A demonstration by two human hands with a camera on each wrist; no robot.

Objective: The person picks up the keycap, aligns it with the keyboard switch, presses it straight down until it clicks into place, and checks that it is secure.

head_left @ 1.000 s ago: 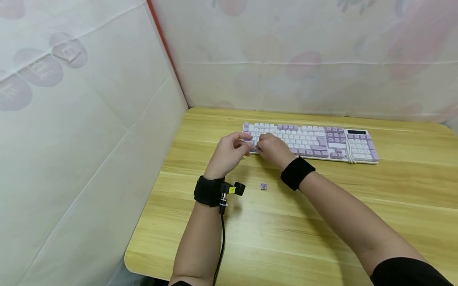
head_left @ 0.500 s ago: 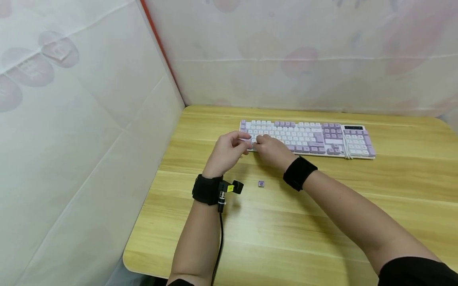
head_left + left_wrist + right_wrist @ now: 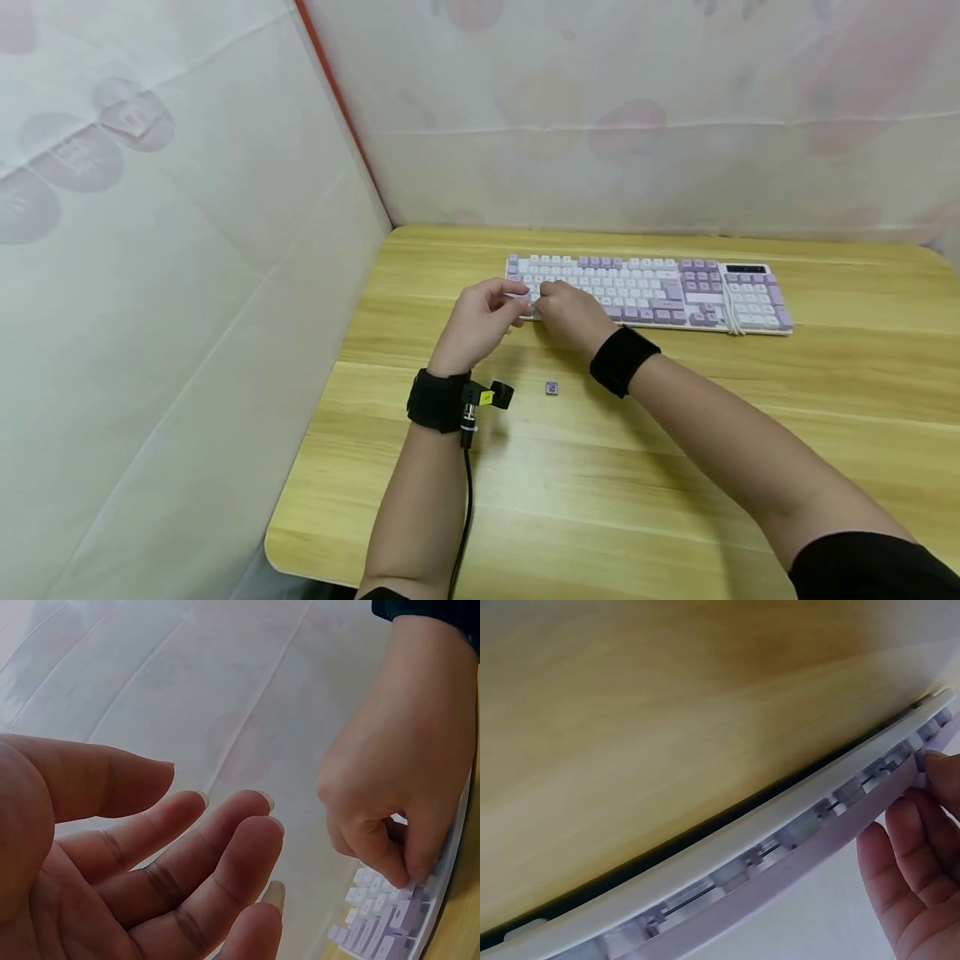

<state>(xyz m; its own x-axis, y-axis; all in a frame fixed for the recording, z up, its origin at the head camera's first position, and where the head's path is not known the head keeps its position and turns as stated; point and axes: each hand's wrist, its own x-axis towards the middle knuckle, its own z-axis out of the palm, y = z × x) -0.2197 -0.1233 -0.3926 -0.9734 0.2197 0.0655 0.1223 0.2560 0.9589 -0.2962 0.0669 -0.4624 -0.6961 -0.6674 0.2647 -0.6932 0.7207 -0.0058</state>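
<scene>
1. Light wood-grain counter (image 3: 675, 433), rounded corners, filling lower centre and right of head view.
2. Boxed in by translucent white sheeting (image 3: 187, 250) with faint pink and grey prints, left and back; red-orange seam (image 3: 341, 108) running down the corner, upper centre-left.
3. No containers visible anywhere.
4. White-and-purple keyboard (image 3: 660, 292) flat on counter, centre to centre-right, parallel to back wall. White cable (image 3: 729, 312) looped across it beside the numpad.
5. Left hand (image 3: 480, 321) at keyboard's left end, centre frame; in the left wrist view, fingers (image 3: 187, 847) loosely spread, palm bare, gripping nothing.
6. Right hand (image 3: 572, 312) just beside it, knuckles up, fingers curled down onto the keys at the keyboard's lower-left corner; in left wrist view (image 3: 397, 787) fingertips pinching at a purple key there. Cannot tell whether that key is seated or lifted.
7. Loose purple keycap (image 3: 552, 388) lying on counter between the two wrists, below the hands, apart from keyboard.
8. Black wrist straps on both arms; left one (image 3: 438, 400) carrying a small camera with black cable (image 3: 461, 517) trailing toward bottom edge.
</scene>
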